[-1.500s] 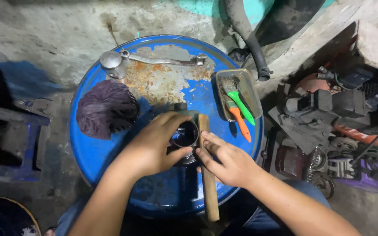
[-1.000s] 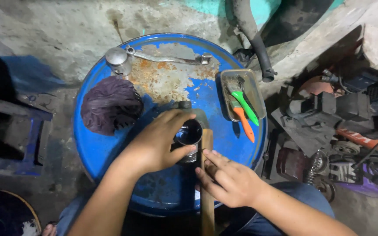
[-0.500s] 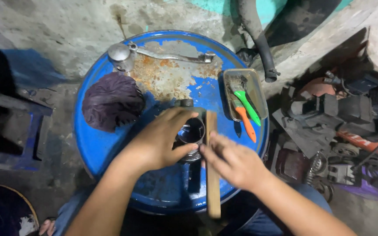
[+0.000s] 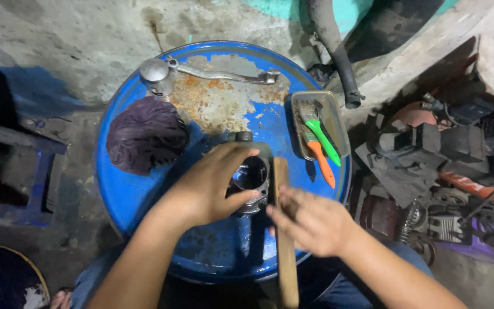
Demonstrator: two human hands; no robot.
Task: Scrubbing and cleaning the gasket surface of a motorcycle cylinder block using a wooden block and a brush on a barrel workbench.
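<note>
Seen from above: left hand (image 4: 210, 186) wrapped in a closed grip around a dark metal cylinder (image 4: 251, 174) standing mid-way on a blue drum lid (image 4: 138, 194) (rusted in patches) — right hand (image 4: 310, 220) closed on a wooden stick (image 4: 284, 240) just beside it. Purple cloth (image 4: 144, 134) lying left of the cylinder.

My left hand (image 4: 210, 186) and right hand (image 4: 310, 222) are bare, without gloves, rings or a watch, both forearms are uncovered up to the frame edge with no sleeve showing, and my legs at the bottom edge are clad in blue trousers (image 4: 338, 289).
</note>
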